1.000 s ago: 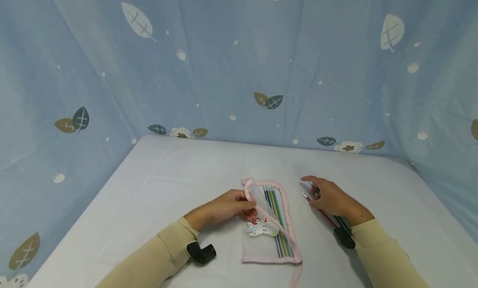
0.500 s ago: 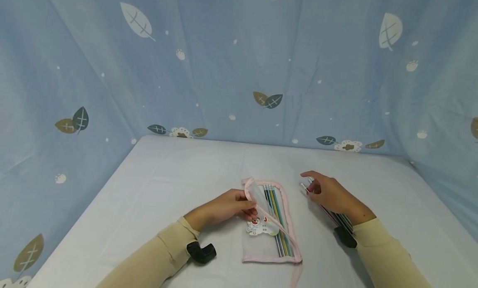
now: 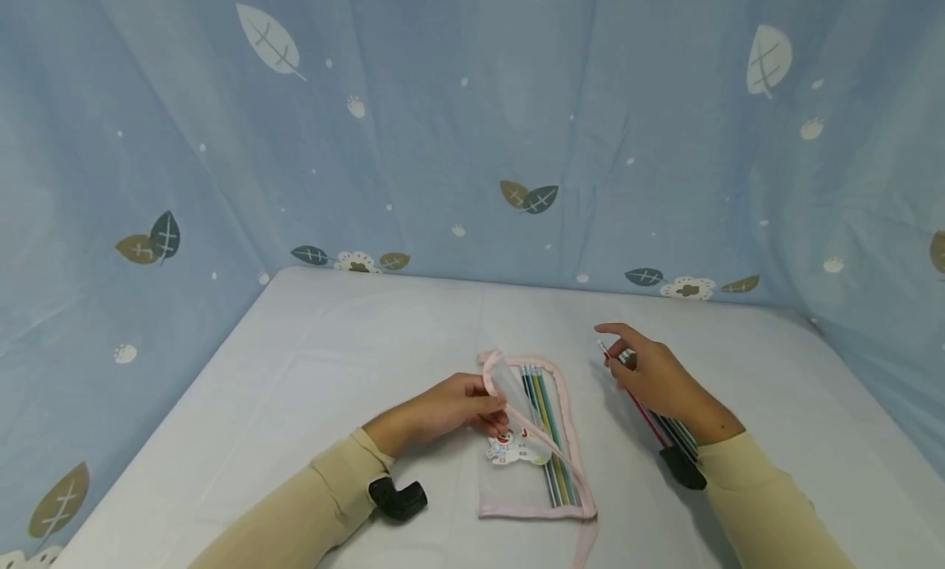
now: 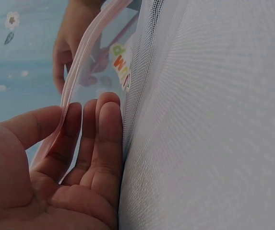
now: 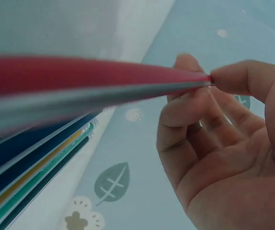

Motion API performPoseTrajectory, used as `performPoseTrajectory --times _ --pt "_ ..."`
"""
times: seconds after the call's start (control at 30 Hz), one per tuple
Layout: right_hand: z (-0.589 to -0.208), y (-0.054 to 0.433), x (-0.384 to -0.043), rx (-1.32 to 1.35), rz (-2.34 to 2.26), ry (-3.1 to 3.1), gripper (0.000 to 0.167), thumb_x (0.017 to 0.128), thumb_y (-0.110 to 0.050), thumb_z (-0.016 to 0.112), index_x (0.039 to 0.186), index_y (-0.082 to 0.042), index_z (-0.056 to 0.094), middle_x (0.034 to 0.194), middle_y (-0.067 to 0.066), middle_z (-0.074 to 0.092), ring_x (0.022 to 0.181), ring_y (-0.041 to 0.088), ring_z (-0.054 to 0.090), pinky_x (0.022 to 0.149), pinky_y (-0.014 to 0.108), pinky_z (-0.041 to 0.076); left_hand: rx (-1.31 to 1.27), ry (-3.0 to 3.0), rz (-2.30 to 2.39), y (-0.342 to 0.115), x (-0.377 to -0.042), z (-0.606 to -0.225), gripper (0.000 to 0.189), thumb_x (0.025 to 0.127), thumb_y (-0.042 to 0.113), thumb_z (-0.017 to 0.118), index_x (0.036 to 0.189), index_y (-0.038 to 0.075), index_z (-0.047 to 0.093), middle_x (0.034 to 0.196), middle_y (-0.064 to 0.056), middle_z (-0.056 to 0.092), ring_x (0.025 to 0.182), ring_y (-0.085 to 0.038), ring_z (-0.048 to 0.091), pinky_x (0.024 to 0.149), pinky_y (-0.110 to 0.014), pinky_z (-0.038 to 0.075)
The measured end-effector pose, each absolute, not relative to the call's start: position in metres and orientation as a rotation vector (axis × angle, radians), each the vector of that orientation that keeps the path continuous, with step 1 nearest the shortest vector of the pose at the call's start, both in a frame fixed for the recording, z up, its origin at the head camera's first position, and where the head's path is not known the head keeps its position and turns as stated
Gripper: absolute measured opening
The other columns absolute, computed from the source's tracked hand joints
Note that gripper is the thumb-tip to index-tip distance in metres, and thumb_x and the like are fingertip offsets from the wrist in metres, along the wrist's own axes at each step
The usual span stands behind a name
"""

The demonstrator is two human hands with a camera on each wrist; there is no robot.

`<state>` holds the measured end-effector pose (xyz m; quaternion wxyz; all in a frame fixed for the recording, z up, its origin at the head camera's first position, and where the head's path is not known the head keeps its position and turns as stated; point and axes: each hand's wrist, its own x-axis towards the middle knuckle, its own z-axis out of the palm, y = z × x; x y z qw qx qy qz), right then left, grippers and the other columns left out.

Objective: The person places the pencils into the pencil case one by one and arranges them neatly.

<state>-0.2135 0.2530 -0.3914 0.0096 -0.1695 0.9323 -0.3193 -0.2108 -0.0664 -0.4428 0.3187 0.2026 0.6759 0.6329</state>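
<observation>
A white mesh pencil pouch with pink trim lies on the table in the head view. My left hand pinches the pink edge of its lifted flap between thumb and forefinger; the left wrist view shows the pinch on the pink edging. Several pencils lie at the pouch's right side, partly under the mesh. My right hand, right of the pouch, pinches a red pencil near its end, tilted above the table. More pencils lie under the right wrist, partly hidden by it.
A cartoon label sits on the pouch. A pink strap trails off its lower right corner. The white table meets a blue patterned curtain at the back. Black wrist cameras are worn at both cuffs.
My right hand has risen and moved slightly away from me, lifting the red pencil's end off the table. The left hand and pouch have stayed put.
</observation>
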Motion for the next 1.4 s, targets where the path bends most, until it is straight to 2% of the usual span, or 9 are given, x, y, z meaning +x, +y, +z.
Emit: performPoseTrajectory --times 0.3,0.57,0.77,0.9,1.23,1.4 --pt "-0.388 0.25 -0.211 -0.521 -1.075 3.063 0.045 0.099 -0.002 0.058 0.142 -0.01 0.048 0.106 0.019 0.065 0.069 0.021 0.064 0.051 0.023 0.049 0.538 1.781 1.659 -0.067 -0.211 -0.441 0.025 0.103 0.014 0.055 0.11 -0.009 0.062 0.098 -0.014 0.07 0.087 -0.013 0.07 0.084 -0.029 0.061" --pt "-0.384 0.248 -0.21 -0.475 -1.231 3.108 0.044 0.1 -0.001 0.054 0.143 -0.008 0.047 0.101 0.02 0.07 0.066 0.013 0.061 0.054 0.022 0.051 0.541 1.772 1.656 -0.066 -0.212 -0.441 0.025 0.103 0.013 0.055 0.11 -0.01 0.062 0.099 -0.014 0.07 0.087 -0.013 0.07 0.083 -0.028 0.061" --pt "-0.386 0.248 -0.213 -0.397 -1.369 2.992 0.046 0.105 -0.006 0.047 0.15 -0.01 0.037 0.108 0.024 0.065 0.069 0.027 0.069 0.056 0.028 0.058 0.537 1.773 1.652 -0.065 -0.213 -0.44 0.025 0.103 0.013 0.055 0.11 -0.009 0.063 0.098 -0.013 0.07 0.086 -0.013 0.07 0.082 -0.028 0.061" --pt "-0.387 0.248 -0.214 -0.388 -1.439 2.931 0.048 0.107 -0.01 0.044 0.153 -0.011 0.031 0.112 0.026 0.061 0.067 0.034 0.07 0.053 0.031 0.058 0.537 1.768 1.655 -0.066 -0.213 -0.441 0.025 0.103 0.013 0.055 0.11 -0.01 0.063 0.097 -0.012 0.07 0.086 -0.013 0.07 0.082 -0.028 0.062" --pt "-0.389 0.242 -0.21 -0.387 -1.575 2.823 0.049 0.107 -0.011 0.042 0.155 -0.013 0.029 0.116 0.027 0.058 0.062 0.024 0.067 0.051 0.03 0.055 0.538 1.765 1.66 -0.067 -0.213 -0.443 0.025 0.103 0.013 0.055 0.111 -0.01 0.062 0.098 -0.014 0.07 0.087 -0.013 0.07 0.083 -0.029 0.061" --pt "-0.39 0.237 -0.209 -0.355 -1.62 2.751 0.051 0.107 -0.01 0.043 0.155 -0.014 0.028 0.119 0.027 0.057 0.065 0.025 0.067 0.053 0.029 0.055 0.54 1.764 1.667 -0.067 -0.212 -0.444 0.025 0.103 0.013 0.055 0.11 -0.01 0.062 0.097 -0.013 0.07 0.087 -0.013 0.07 0.083 -0.029 0.061"
